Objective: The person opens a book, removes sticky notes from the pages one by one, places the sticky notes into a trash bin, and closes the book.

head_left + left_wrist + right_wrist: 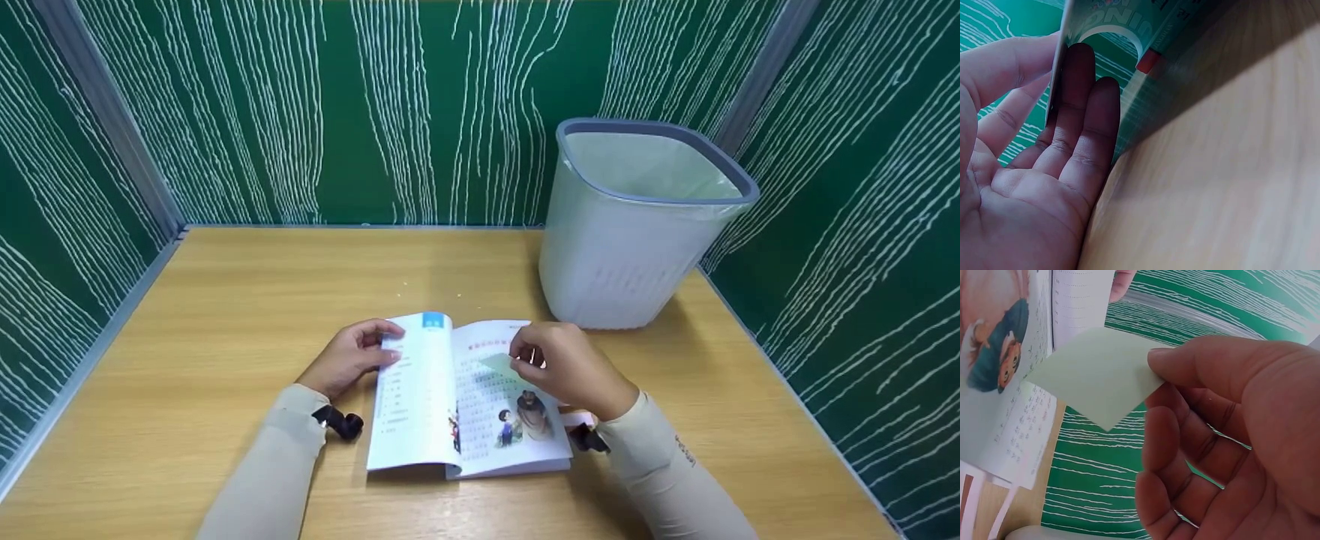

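Observation:
An open book (416, 405) with printed pages lies on the table, its left side lifted a little. My left hand (352, 356) grips the book's left edge, and in the left wrist view the fingers (1103, 112) reach behind the cover. Over the right page, which bears a coloured drawing of two figures, my right hand (566, 364) pinches a pale green square of paper (1098, 374) by one corner between thumb and forefinger. The opposite corner of the paper points at the page, and the other fingers are curled.
A white bin (622, 255) with a grey rim and a liner stands at the back right of the wooden table (262, 285). Tiny pale scraps lie behind the book. Green walls with white streaks enclose the table. A pinkish strip (577, 420) sticks out by the book's right edge.

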The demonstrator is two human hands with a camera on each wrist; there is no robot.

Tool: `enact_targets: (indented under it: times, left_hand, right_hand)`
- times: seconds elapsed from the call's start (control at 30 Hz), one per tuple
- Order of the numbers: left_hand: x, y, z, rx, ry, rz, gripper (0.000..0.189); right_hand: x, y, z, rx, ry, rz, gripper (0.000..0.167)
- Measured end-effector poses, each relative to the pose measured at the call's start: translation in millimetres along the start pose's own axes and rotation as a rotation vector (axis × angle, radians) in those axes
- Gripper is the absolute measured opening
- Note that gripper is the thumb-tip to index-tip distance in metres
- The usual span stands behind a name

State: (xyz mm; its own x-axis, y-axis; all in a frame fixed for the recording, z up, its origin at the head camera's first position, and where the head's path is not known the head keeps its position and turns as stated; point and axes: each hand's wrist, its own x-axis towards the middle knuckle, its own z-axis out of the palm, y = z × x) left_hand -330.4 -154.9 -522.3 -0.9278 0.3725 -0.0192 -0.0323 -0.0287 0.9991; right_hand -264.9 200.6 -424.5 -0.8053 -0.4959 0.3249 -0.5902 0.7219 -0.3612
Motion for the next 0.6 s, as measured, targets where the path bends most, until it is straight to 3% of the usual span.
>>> enact_targets:
  times: [0.6]
  left_hand:
    - [0.5, -1.0, 0.7, -0.014, -0.005, 0.009, 0.041]
  right_hand:
    - [0.2, 0.4, -3.7, 0.021, 0.025, -0.006, 0.007]
